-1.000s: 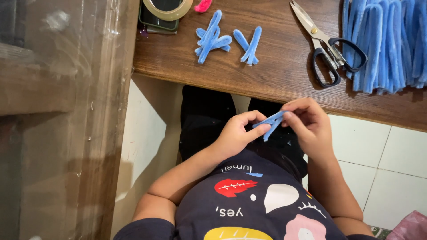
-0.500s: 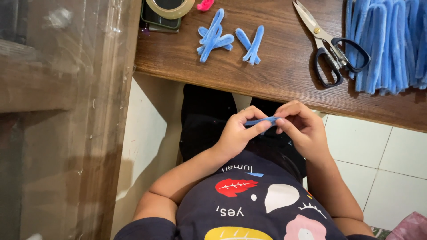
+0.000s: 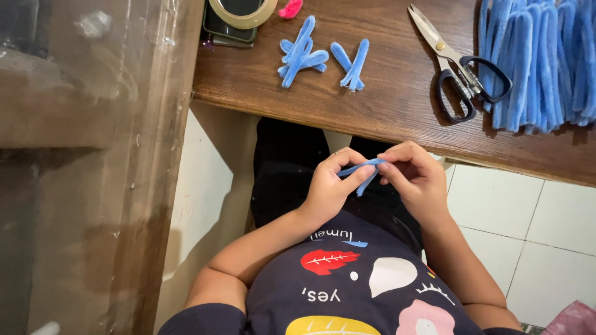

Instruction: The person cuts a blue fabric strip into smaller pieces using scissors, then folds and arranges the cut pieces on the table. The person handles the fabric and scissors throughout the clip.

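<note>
Over my lap, below the wooden table's edge [image 3: 385, 127], both hands pinch one short blue pipe cleaner piece [image 3: 365, 174]. My left hand [image 3: 332, 186] grips its left end, my right hand [image 3: 415, 177] its right end, and a short tail hangs down between them. On the table lie two twisted blue pipe cleaner shapes: one [image 3: 301, 49] at the left, another [image 3: 351, 63] beside it.
Scissors [image 3: 456, 68] with black handles lie on the table next to a bundle of blue pipe cleaners [image 3: 537, 56] at the far right. A tape roll [image 3: 243, 11] rests on a phone, with a pink piece [image 3: 290, 8] nearby. A plastic-covered surface [image 3: 93, 155] fills the left.
The hands have turned the blue piece from a slant to nearly level and drawn closer together over it. The view shifted slightly.
</note>
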